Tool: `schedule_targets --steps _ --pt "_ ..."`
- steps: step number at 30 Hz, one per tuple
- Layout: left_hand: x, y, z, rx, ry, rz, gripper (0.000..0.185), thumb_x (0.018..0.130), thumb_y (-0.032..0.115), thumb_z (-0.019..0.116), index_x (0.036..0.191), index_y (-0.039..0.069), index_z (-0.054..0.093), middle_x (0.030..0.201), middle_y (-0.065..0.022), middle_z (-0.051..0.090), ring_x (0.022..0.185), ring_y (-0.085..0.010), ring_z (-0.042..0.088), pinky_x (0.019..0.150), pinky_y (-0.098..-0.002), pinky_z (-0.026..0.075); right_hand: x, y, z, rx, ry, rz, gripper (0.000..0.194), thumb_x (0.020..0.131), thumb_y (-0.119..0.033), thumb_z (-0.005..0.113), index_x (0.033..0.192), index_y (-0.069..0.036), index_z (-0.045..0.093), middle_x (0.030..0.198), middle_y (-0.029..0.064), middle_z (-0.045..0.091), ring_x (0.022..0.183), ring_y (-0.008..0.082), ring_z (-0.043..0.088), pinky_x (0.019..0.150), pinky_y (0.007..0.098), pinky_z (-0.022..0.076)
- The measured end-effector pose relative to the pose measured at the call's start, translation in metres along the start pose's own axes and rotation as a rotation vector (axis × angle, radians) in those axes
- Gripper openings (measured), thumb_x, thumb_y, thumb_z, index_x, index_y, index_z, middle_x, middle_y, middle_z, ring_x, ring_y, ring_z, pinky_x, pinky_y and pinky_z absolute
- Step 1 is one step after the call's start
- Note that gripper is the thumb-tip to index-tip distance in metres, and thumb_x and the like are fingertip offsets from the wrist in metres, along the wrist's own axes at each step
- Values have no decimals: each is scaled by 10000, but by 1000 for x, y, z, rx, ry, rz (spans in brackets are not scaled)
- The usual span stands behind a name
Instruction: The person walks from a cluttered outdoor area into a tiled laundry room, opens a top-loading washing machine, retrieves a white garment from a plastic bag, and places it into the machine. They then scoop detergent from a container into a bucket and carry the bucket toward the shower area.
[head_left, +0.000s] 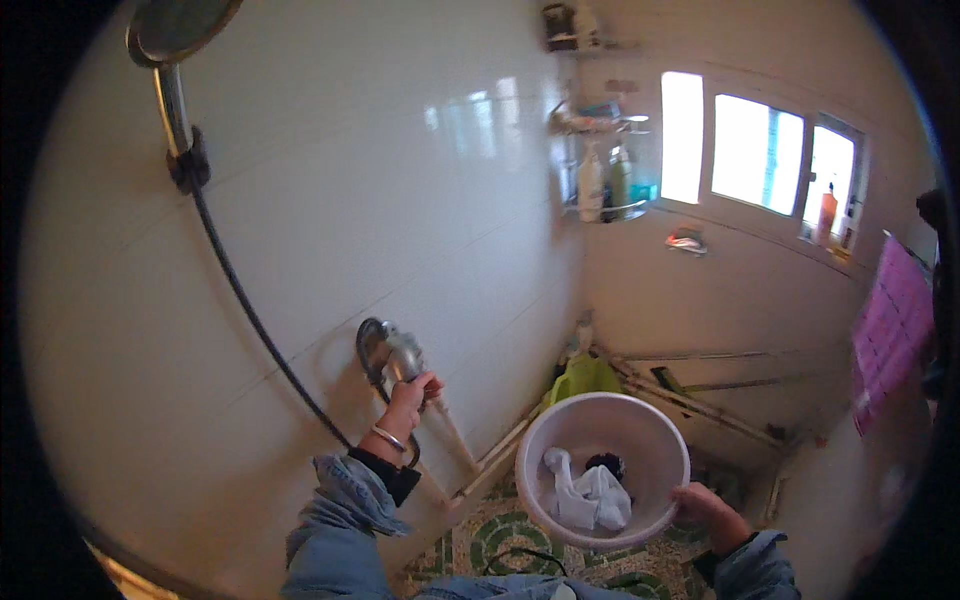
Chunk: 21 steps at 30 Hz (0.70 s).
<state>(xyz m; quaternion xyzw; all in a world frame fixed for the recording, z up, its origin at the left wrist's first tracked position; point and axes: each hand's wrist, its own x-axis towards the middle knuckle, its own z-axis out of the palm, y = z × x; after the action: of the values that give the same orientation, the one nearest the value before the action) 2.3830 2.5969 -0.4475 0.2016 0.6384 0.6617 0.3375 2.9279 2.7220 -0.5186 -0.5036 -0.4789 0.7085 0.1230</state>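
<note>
My left hand (414, 395) is on the lower end of a chrome shower mixer tap (405, 355) on the left wall, its fingers around the handle. A silver bangle (388, 437) circles that wrist. With my right hand (705, 504) I grip the right rim of a pale plastic basin (646, 442), which is held tilted over the floor. Crumpled white cloth (592, 499), possibly socks, lies in the bottom of the basin. Behind it in there sits a small dark item (606, 465), too blurred to name. No water shows in the basin.
A black hose (255, 311) runs up to a shower head (180, 30) on the wall. Corner shelves (611, 214) hold several bottles. A yellow-green plastic object (589, 375) stands behind the basin. Pipes (480, 469) run along the wall base. A pink towel (892, 330) hangs at right.
</note>
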Motion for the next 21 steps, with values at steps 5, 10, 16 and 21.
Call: schedule_targets --steps 5,10,16,21 --pt "34 -19 32 -514 149 194 269 788 239 661 600 132 501 564 -4 516 453 -111 469 416 -230 367 -46 86 0 101 -41 -207 456 763 -359 638 1006 22 580 846 114 604 718 216 600 629 334 513" --pt "49 -24 62 -736 194 364 300 818 309 633 631 124 488 564 16 479 547 -113 491 521 -235 383 -106 163 32 159 151 -12 411 763 -327 633 1002 4 588 853 108 609 714 214 602 614 322 515" --pt "18 -41 32 -162 -72 119 203 878 313 553 805 126 522 698 1 544 639 -116 530 652 -268 461 -169 181 61 158 306 67 413 753 -311 640 1018 2 590 857 96 615 720 220 607 616 323 510" --pt "-113 -132 -13 -215 -1058 -602 355 889 382 533 1108 103 556 902 -42 598 827 -150 574 690 -297 475 -143 162 90 64 105 -249 417 781 -360 621 999 -4 614 848 86 628 687 190 602 572 308 490"
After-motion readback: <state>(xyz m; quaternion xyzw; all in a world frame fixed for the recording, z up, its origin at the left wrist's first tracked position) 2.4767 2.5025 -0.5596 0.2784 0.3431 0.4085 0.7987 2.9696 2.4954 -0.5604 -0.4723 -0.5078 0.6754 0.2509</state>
